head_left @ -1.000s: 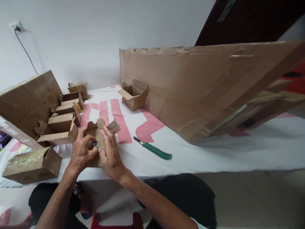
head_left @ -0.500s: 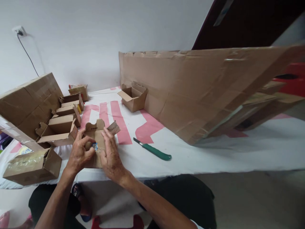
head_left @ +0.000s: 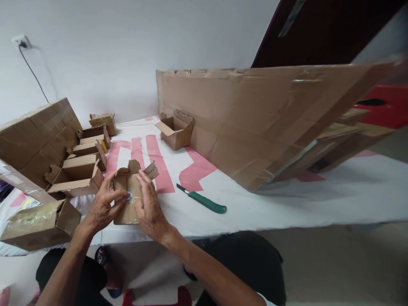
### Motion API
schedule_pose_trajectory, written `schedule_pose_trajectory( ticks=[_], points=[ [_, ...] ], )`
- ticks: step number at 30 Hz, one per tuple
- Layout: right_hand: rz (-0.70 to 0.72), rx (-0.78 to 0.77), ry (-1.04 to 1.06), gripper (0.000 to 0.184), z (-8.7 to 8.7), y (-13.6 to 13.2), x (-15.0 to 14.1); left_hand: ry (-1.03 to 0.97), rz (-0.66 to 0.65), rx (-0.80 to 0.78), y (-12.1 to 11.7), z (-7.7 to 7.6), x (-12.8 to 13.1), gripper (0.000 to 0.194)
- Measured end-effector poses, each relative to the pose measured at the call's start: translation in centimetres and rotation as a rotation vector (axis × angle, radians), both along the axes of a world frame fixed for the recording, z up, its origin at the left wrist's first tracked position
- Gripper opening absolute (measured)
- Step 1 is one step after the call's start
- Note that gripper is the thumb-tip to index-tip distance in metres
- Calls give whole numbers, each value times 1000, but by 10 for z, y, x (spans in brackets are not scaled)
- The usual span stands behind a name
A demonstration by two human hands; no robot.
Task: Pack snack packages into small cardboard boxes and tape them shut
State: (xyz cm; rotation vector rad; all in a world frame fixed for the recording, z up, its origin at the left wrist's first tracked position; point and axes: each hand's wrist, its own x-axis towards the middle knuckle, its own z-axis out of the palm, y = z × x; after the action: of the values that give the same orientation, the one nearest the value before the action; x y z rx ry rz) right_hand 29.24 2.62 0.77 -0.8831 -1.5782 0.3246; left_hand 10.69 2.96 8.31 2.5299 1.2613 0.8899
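Observation:
A small cardboard box [head_left: 125,216] lies at the table's front edge between my hands, one notched flap raised at its far end. My left hand [head_left: 105,204] grips its left side, with thumb and index finger close together at a small blue-and-white label [head_left: 128,196] on the top. Clear tape glints beside that label. Along the right side my right hand [head_left: 149,206] holds the box, fingers near the far right corner and thumb on the top. A torn cardboard piece [head_left: 151,170] sticks out past those fingertips. To the right lies a green-handled knife [head_left: 207,202], its blade bare.
Several open small boxes [head_left: 76,187] stand in a row at left, before a large carton [head_left: 41,131]. A taped box [head_left: 41,223] sits front left. Another open box [head_left: 176,137] stands against a long cardboard panel [head_left: 223,114]. A red stool [head_left: 156,299] is below.
My left thumb and index finger have straightened and shifted over the blue label. The box's far flap has tilted inward a little. The view has shifted slightly.

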Motion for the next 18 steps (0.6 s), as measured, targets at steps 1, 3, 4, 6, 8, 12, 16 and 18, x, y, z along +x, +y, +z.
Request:
schedule_pose_trajectory(
  ticks=[1, 3, 4, 6, 8, 12, 16, 18],
  points=[
    [0, 2, -2, 88, 0, 1, 0, 10, -3, 1, 0, 1, 0, 25],
    [-1, 2, 0, 89, -1, 2, 0, 22, 2, 2, 1, 2, 1, 24],
    [1, -2, 3, 89, -1, 3, 1, 21, 9, 0, 1, 2, 2, 23],
    [11, -12, 10, 90, -1, 3, 2, 11, 27, -6, 1, 1, 2, 21],
    [23, -11, 11, 90, -1, 3, 3, -3, 44, -10, 1, 0, 2, 20],
    [-21, 28, -21, 91, -2, -2, 5, -16, 39, -11, -2, 2, 6, 18],
    [-72, 51, -90, 107, -5, -12, 15, -40, 49, 7, -10, 9, 12, 8],
    [-78, 54, -126, 116, -7, -18, 22, -67, 63, 27, -14, 10, 16, 5]
  ],
)
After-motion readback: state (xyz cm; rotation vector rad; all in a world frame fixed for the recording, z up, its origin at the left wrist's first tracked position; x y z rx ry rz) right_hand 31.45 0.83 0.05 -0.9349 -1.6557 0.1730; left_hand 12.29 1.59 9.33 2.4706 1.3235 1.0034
